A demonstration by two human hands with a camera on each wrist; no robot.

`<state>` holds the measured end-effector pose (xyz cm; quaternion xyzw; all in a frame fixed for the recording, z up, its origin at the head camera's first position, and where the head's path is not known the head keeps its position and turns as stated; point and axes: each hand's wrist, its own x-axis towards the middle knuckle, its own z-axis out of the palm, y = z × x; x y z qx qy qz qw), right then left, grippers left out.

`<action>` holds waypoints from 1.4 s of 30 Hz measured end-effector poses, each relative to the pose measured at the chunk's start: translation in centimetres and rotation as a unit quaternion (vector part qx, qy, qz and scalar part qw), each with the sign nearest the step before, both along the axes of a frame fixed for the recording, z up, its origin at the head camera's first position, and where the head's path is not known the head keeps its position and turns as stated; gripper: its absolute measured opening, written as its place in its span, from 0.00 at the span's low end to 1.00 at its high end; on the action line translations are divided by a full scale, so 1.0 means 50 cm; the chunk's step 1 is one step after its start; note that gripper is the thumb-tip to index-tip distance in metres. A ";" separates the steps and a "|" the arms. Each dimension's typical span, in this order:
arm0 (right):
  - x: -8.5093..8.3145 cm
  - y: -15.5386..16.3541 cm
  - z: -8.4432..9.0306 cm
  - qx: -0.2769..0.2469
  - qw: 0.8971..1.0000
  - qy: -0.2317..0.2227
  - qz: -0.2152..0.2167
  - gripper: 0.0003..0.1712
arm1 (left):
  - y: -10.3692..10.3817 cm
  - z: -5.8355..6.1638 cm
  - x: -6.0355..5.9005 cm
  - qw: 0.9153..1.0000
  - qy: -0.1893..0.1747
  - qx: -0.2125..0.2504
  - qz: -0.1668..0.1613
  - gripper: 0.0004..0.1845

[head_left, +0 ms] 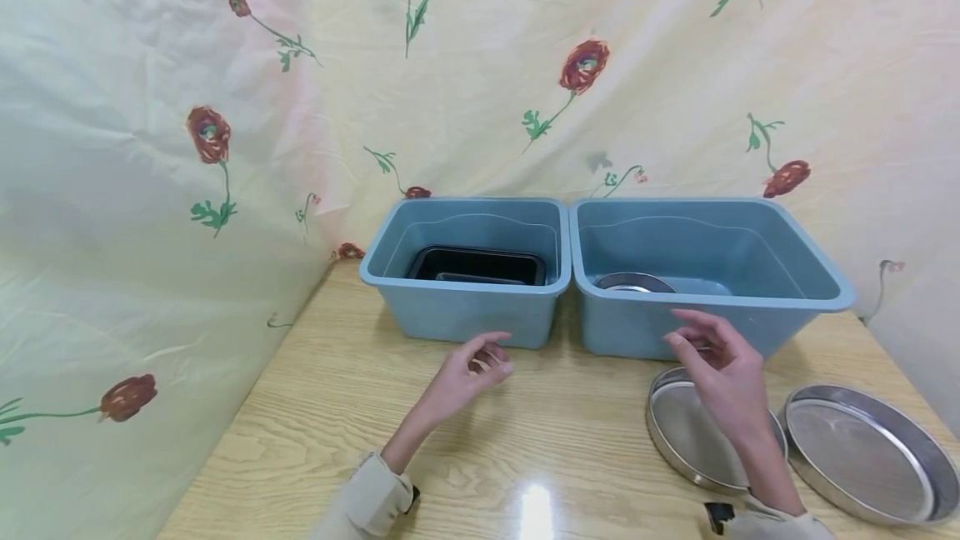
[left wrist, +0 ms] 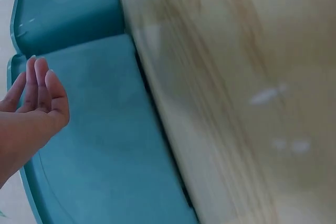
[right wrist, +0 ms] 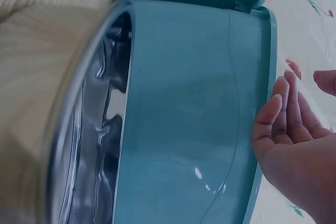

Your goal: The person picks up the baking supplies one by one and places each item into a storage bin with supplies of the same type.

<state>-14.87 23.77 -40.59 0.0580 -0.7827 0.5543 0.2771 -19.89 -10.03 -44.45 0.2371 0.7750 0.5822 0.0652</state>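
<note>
Two blue plastic bins stand side by side at the back of a wooden table (head_left: 330, 407). The left bin (head_left: 465, 307) holds a black tray (head_left: 477, 265); the right bin (head_left: 780, 307) holds a round metal pan (head_left: 633, 282). My left hand (head_left: 472, 373) hovers empty in front of the left bin (left wrist: 105, 145), its fingers (left wrist: 44, 90) loosely bent. My right hand (head_left: 716, 365) hangs empty before the right bin (right wrist: 184, 129), fingers (right wrist: 278, 111) relaxed, above a round metal pan (head_left: 693, 440) lying on the table.
A second round metal pan (head_left: 870, 452) lies at the table's right edge. A floral cloth (head_left: 150, 148) hangs behind and along the left side of the table. In the right wrist view a metal pan rim (right wrist: 89, 129) shows blurred beside the bin.
</note>
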 end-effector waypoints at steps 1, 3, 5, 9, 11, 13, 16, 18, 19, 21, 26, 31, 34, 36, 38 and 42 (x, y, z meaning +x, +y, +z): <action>0.001 0.003 0.000 0.001 1.000 0.000 -0.001 0.18 | 0.004 -0.001 0.001 1.000 0.003 0.000 -0.003 0.25; 0.002 0.010 -0.002 0.002 1.000 0.001 -0.002 0.18 | 0.013 -0.004 0.002 1.000 0.003 0.000 -0.009 0.24; 0.004 0.016 -0.002 0.011 1.000 -0.002 -0.008 0.18 | 0.021 -0.006 0.004 1.000 0.005 -0.002 -0.012 0.23; 0.009 0.029 -0.004 0.018 1.000 -0.005 -0.016 0.19 | 0.039 -0.008 0.006 1.000 0.005 -0.003 -0.018 0.23; 0.012 0.035 -0.004 0.023 0.999 -0.007 -0.022 0.19 | 0.048 -0.009 0.006 1.000 0.006 0.001 -0.024 0.23; 0.015 0.042 -0.004 0.026 0.999 -0.008 -0.028 0.19 | 0.058 -0.011 0.006 1.000 0.007 0.005 -0.029 0.23; 0.017 0.052 -0.005 0.027 0.999 -0.004 -0.038 0.19 | 0.073 -0.012 0.007 0.999 0.005 0.009 -0.037 0.23; 0.018 0.059 -0.005 0.025 0.999 -0.001 -0.043 0.20 | 0.081 -0.012 0.009 0.999 0.002 0.007 -0.039 0.23; 0.018 0.062 -0.004 0.025 0.999 -0.001 -0.045 0.20 | 0.085 -0.012 0.010 0.999 0.001 0.004 -0.040 0.23; 0.019 0.068 -0.005 0.027 0.998 0.000 -0.052 0.20 | 0.092 -0.013 0.011 0.999 0.001 0.001 -0.044 0.23; 0.022 0.082 -0.011 0.030 0.997 -0.011 -0.069 0.20 | 0.109 -0.017 0.016 0.999 -0.001 -0.001 -0.054 0.24; 0.024 0.093 -0.013 0.032 0.996 -0.017 -0.084 0.20 | 0.126 -0.016 0.020 0.998 0.001 0.005 -0.061 0.23; 0.026 0.099 -0.012 0.027 0.996 -0.019 -0.085 0.20 | 0.135 -0.018 0.022 0.998 -0.002 0.007 -0.063 0.23; 0.028 0.102 -0.010 0.025 0.996 -0.020 -0.086 0.20 | 0.143 -0.019 0.022 0.998 -0.004 0.006 -0.067 0.23; 0.030 0.106 -0.009 0.025 0.995 -0.021 -0.089 0.20 | 0.151 -0.020 0.022 0.997 -0.003 0.008 -0.072 0.22; 0.034 0.116 -0.009 0.031 0.994 -0.023 -0.105 0.20 | 0.168 -0.022 0.021 0.996 -0.001 0.014 -0.083 0.22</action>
